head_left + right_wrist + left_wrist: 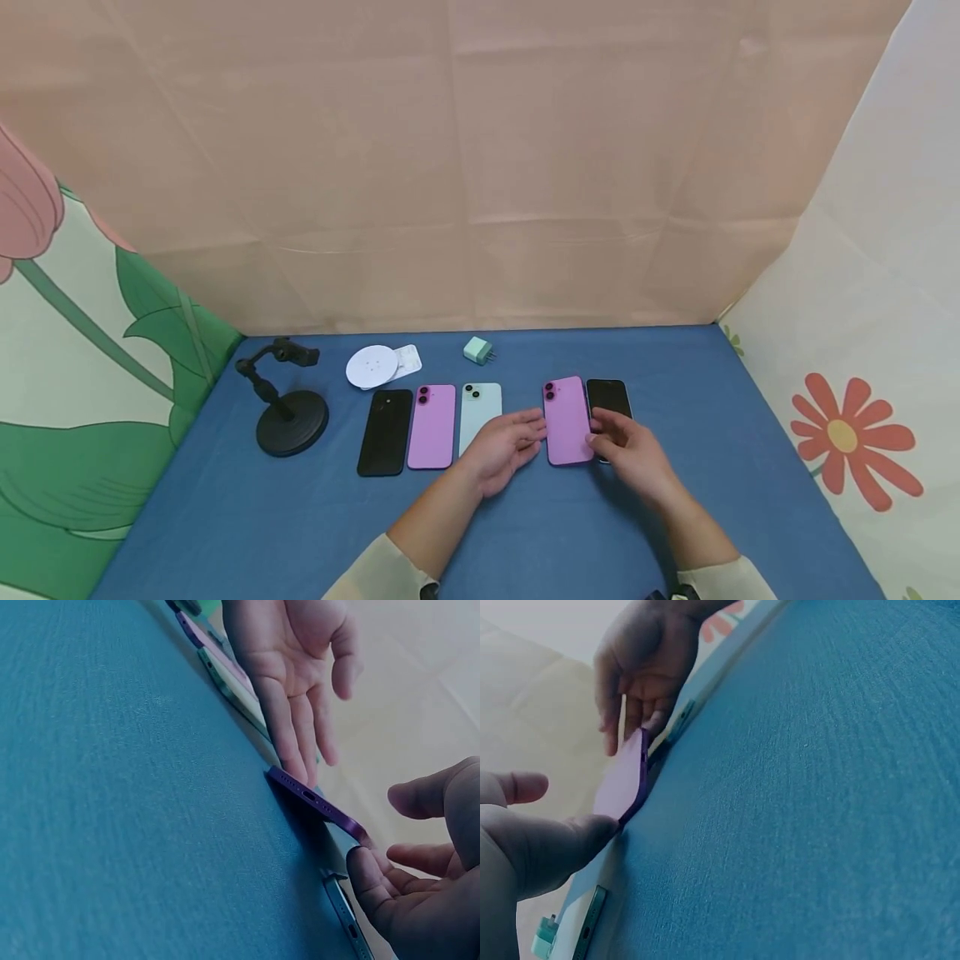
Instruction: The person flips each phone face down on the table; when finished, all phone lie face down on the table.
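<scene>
A purple phone (567,421) stands tilted over the blue table, its right long edge raised, camera lenses at the top left. My left hand (508,442) reaches in from the left, palm turned up, its nearly straight fingertips touching the phone's left edge. My right hand (632,454) pinches the lower right edge with its fingertips; the right wrist view shows them at the raised corner (358,831). Partly under that hand lies a dark-screened phone (609,396). A pale green phone (478,408) is just left of my left hand, which overlaps its lower end.
Further left lie a second purple phone (432,425) and a black phone (385,433). Behind them are a white round disc (372,367), a small white card (407,361) and a green plug charger (477,350). A black jointed stand (292,422) occupies the left side.
</scene>
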Demonstrator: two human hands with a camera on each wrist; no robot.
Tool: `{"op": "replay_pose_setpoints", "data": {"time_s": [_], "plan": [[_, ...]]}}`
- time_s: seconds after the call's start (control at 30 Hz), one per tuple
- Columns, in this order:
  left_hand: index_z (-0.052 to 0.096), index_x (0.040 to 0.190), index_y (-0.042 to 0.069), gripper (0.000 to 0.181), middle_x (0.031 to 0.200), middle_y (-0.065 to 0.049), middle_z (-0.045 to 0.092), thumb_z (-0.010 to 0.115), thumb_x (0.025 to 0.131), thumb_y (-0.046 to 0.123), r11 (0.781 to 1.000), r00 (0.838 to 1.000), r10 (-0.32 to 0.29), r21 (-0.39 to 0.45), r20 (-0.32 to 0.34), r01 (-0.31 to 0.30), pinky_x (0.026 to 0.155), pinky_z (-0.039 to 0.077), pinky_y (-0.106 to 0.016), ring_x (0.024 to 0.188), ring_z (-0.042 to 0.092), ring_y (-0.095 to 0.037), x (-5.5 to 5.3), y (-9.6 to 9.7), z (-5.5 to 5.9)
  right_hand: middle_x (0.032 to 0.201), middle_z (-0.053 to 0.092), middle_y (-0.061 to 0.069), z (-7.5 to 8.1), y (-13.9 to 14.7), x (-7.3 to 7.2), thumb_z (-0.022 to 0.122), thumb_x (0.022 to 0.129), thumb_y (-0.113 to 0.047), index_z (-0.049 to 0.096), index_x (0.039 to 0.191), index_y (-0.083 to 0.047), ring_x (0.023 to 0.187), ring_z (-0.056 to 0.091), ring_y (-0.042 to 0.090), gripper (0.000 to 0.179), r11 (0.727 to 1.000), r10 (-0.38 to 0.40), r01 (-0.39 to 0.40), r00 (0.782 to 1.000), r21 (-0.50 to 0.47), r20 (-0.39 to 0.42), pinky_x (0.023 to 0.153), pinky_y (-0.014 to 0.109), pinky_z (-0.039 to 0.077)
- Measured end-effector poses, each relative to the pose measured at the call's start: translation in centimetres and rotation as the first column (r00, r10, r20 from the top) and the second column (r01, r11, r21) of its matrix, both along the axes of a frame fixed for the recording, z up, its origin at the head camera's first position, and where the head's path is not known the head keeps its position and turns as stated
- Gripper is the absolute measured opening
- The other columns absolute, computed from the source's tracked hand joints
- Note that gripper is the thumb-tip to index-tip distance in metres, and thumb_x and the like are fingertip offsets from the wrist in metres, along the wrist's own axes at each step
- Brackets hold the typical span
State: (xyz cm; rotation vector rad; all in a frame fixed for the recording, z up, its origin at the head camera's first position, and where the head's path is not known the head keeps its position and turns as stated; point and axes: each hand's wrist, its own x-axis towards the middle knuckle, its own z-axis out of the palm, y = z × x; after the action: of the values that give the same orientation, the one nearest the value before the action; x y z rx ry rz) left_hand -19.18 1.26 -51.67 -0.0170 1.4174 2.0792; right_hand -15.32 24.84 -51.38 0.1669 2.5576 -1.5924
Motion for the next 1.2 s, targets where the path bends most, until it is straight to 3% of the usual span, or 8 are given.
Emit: {"op": "replay_pose_setpoints", "data": {"time_s": [0.4, 1.2], "plan": [[0.037, 0.155, -0.008, 0.052, 0.161, -0.024, 0.039, 0.048, 0.107, 0.005, 1.000, 1.000, -0.003, -0.020, -0.020, 0.003, 0.122, 0.029, -0.050, 0.152, 0.033, -0.038, 0.2, -0.8, 0.2, 0.133, 0.067, 0.017, -0.3, -1.0, -0.3, 0.067, 0.100, -0.015, 0.054, 0.147, 0.000, 0.114, 0.066, 0.030, 0.051, 0.999, 0.017, -0.016, 0.999, 0.039, -0.041, 0.095, 0.044, 0.059], [0.038, 0.157, -0.005, 0.051, 0.162, -0.023, 0.038, 0.048, 0.109, 0.009, 0.995, 0.998, -0.013, -0.101, -0.067, 0.006, 0.120, 0.031, -0.051, 0.152, 0.034, -0.037, 0.6, -3.3, 0.9, 0.128, 0.070, 0.015, -0.7, -3.9, -0.8, 0.074, 0.095, -0.017, 0.060, 0.142, -0.001, 0.104, 0.070, 0.024, 0.052, 0.990, 0.068, -0.057, 0.994, 0.128, -0.082, 0.094, 0.046, 0.059]]}}
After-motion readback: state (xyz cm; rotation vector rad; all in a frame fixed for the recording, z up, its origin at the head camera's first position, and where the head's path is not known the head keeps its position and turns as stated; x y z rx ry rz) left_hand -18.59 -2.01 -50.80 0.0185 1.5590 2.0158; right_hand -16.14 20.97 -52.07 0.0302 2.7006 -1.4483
